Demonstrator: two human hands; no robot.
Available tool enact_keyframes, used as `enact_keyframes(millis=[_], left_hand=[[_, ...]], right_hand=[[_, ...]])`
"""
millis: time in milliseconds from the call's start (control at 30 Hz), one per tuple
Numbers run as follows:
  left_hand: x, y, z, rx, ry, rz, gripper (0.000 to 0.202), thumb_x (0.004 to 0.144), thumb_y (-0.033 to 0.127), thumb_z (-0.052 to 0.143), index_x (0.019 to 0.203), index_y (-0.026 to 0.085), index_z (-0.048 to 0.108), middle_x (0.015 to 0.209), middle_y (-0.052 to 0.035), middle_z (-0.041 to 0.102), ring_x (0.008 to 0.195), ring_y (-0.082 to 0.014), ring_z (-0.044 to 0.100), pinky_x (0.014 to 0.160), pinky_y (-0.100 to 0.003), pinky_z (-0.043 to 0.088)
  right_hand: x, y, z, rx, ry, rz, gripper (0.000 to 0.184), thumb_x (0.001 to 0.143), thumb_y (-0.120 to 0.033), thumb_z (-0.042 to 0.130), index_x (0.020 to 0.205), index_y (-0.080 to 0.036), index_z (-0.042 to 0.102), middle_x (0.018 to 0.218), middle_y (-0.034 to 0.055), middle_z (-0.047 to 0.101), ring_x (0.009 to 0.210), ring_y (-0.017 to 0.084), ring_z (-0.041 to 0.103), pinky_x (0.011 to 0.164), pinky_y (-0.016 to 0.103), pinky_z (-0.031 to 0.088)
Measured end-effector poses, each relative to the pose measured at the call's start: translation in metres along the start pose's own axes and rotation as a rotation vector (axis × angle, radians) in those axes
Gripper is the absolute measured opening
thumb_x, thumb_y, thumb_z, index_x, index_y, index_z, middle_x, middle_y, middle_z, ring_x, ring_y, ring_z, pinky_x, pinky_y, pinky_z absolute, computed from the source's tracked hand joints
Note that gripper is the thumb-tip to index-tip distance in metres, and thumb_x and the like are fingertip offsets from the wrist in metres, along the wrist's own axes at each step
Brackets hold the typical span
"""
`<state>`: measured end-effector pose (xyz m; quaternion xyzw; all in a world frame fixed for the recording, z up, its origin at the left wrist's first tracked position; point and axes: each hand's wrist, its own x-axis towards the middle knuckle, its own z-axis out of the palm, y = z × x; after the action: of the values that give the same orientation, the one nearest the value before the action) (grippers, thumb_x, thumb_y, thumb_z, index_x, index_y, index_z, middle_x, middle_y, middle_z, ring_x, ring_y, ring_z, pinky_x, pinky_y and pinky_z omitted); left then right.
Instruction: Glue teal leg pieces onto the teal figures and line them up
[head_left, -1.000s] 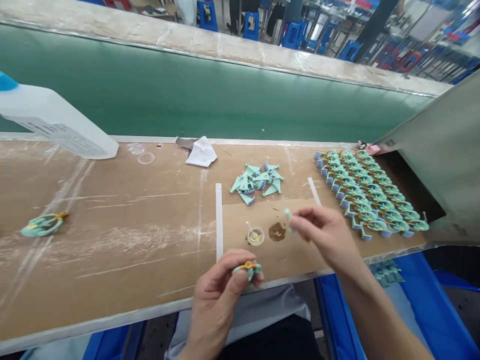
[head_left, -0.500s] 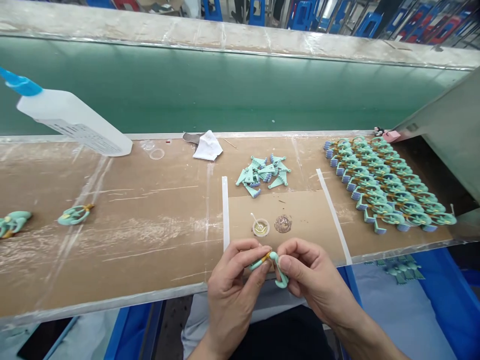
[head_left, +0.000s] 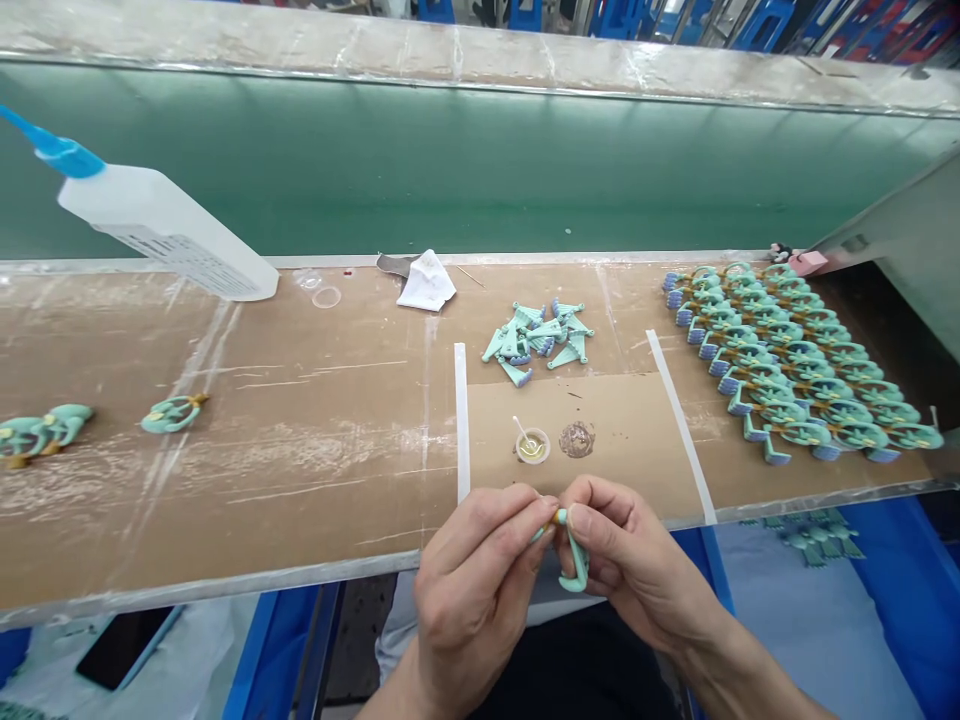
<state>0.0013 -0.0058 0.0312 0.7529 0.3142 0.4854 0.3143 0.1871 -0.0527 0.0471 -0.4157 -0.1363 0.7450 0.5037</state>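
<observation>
Just above the table's front edge, my left hand (head_left: 480,575) and my right hand (head_left: 626,555) meet around a mint-green plastic piece (head_left: 576,565) with an orange-brown part. The left fingers pinch its orange-brown end, which they mostly cover. Thumb and fingers of the right hand grip the green part, whose curved end hangs down. Beyond the hands stand a small cup (head_left: 532,447) of yellowish liquid with a white stick in it and a dark round patch (head_left: 577,439). Farther back lies a pile of mint-green triangular pieces (head_left: 536,338) with bluish-purple ends.
Rows of assembled green pieces (head_left: 795,365) cover the right side. At left lie a single green ring piece (head_left: 172,413) and more pieces (head_left: 45,430). A white bottle (head_left: 180,235) with a blue nozzle leans left. A white cloth (head_left: 427,281) lies at the back; a phone (head_left: 127,645) is below left.
The left fingers have closed further over the orange-brown end, hiding more of it. The green piece has turned slightly, its curved end lower. The whole view has shifted a little.
</observation>
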Motion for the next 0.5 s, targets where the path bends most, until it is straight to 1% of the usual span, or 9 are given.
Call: enact_keyframes(millis=[167,300,367,433,500], left_hand=[[0.004,0.0,-0.004,0.018,-0.036,0.054,0.038,0.103,-0.012,0.077,0.132,0.011,0.085,0.12,-0.0117,0.087,0.104,-0.0206,0.081,0.093,-0.033,0.069],[0.003,-0.005,-0.006,0.062,-0.048,0.082,0.038,0.102,-0.013,0.077,0.132,0.009,0.084,0.118,-0.0128,0.086,0.103,-0.0218,0.079,0.092,-0.035,0.069],[0.003,-0.006,-0.008,0.067,-0.057,0.09,0.038,0.104,-0.011,0.075,0.133,0.01,0.084,0.119,-0.0124,0.086,0.104,-0.0217,0.08,0.094,-0.034,0.069],[0.002,-0.006,-0.011,0.075,-0.061,0.077,0.039,0.105,-0.009,0.075,0.135,0.014,0.084,0.121,-0.0104,0.086,0.106,-0.0205,0.083,0.097,-0.032,0.069],[-0.002,-0.005,-0.016,0.091,-0.051,0.013,0.038,0.107,-0.004,0.077,0.133,0.021,0.086,0.123,-0.0069,0.086,0.107,-0.0187,0.084,0.1,-0.028,0.069]], right_hand=[[0.001,0.003,-0.002,0.018,-0.037,0.04,0.054,0.099,-0.056,0.103,0.087,-0.019,0.065,0.067,-0.0047,0.061,0.056,0.005,0.028,0.053,0.02,0.021],[0.005,0.004,-0.004,0.05,-0.075,0.067,0.052,0.101,-0.054,0.102,0.087,-0.019,0.066,0.067,-0.0056,0.06,0.056,0.005,0.026,0.051,0.019,0.022],[0.008,0.005,-0.004,0.058,-0.076,0.073,0.051,0.101,-0.053,0.102,0.087,-0.019,0.066,0.065,-0.0063,0.059,0.055,0.005,0.026,0.051,0.018,0.024],[0.009,0.005,-0.003,0.045,-0.056,0.062,0.05,0.1,-0.053,0.102,0.088,-0.019,0.067,0.065,-0.0063,0.06,0.054,0.005,0.028,0.051,0.017,0.027],[0.009,0.005,0.002,0.008,-0.028,0.029,0.05,0.098,-0.057,0.103,0.093,-0.019,0.07,0.066,-0.0053,0.065,0.051,0.005,0.032,0.049,0.018,0.031]])
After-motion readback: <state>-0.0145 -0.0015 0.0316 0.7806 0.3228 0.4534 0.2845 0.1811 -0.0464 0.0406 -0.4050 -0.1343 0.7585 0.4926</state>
